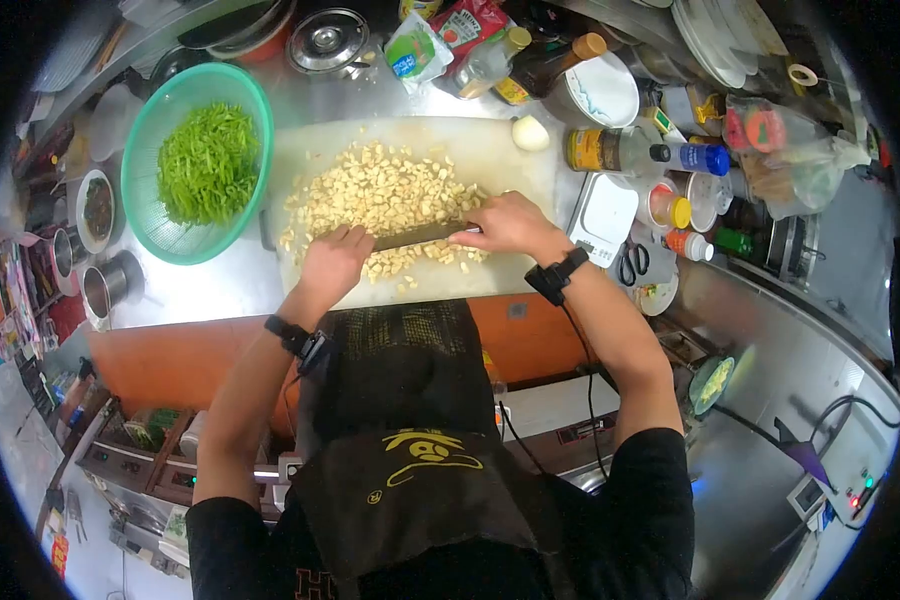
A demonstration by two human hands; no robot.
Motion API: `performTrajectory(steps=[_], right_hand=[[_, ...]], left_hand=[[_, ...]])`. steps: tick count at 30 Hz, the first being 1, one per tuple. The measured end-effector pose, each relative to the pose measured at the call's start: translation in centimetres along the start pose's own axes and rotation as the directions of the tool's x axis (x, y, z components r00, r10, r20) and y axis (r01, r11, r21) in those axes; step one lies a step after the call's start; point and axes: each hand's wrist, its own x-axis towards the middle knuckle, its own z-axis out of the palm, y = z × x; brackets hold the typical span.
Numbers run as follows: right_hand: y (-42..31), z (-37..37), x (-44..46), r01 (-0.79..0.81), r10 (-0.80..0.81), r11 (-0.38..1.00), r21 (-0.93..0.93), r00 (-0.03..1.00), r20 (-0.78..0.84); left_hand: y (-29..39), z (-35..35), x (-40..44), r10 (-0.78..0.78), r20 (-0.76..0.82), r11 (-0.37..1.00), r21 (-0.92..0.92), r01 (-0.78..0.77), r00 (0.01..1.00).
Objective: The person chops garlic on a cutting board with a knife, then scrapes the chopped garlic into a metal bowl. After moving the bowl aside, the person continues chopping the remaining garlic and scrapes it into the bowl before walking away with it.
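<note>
A knife [415, 236] lies level across a spread of pale chopped pieces [390, 190], which look like garlic, on a white cutting board [527, 200]. My right hand [513, 224] is closed around one end of the knife, apparently the handle, which the fingers hide. At the other end, my left hand [336, 262] has its fingers closed on the blade near the tip. Chopped pieces lie on both sides of the blade, most of them beyond it. A peeled white bulb, perhaps an onion [530, 133], sits at the board's far right.
Left of the board stands a green colander [142, 215] of shredded green vegetable [208, 163]. Sauce bottles [555, 68] and a white bowl [602, 90] crowd the back right. A white scale [603, 215] and black scissors [632, 263] lie to the right.
</note>
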Motion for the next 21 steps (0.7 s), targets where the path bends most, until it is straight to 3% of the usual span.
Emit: performTrajectory(steps=[11, 14, 15, 18, 21], right_hand=[[1.5, -0.4, 2.7, -0.016, 0.015, 0.999, 0.051, 1.0, 0.027], [0.2, -2.2, 1.3, 0.011, -0.011, 1.0, 0.007, 0.998, -0.056], [-0.4, -3.6, 0.7, -0.017, 0.02, 0.999, -0.045, 0.997, 0.068], [0.3, -0.8, 0.8, -0.002, 0.002, 0.999, -0.046, 1.0, -0.007], [1.5, 1.0, 2.0, -0.026, 0.028, 0.998, -0.05, 0.999, 0.041]], left_hand=[[-2.7, 0.8, 1.6, 0.047, 0.018, 0.999, 0.02, -0.047, 0.999], [-2.1, -0.2, 1.8, 0.033, -0.006, 0.999, 0.037, -0.032, 0.999], [-1.1, -1.4, 1.9, 0.028, -0.014, 0.999, 0.034, -0.028, 1.0], [-0.8, -0.1, 1.0, 0.026, 0.02, 0.998, 0.056, -0.027, 0.999], [-1.7, 1.6, 1.0, 0.032, 0.029, 0.997, 0.064, -0.034, 0.999]])
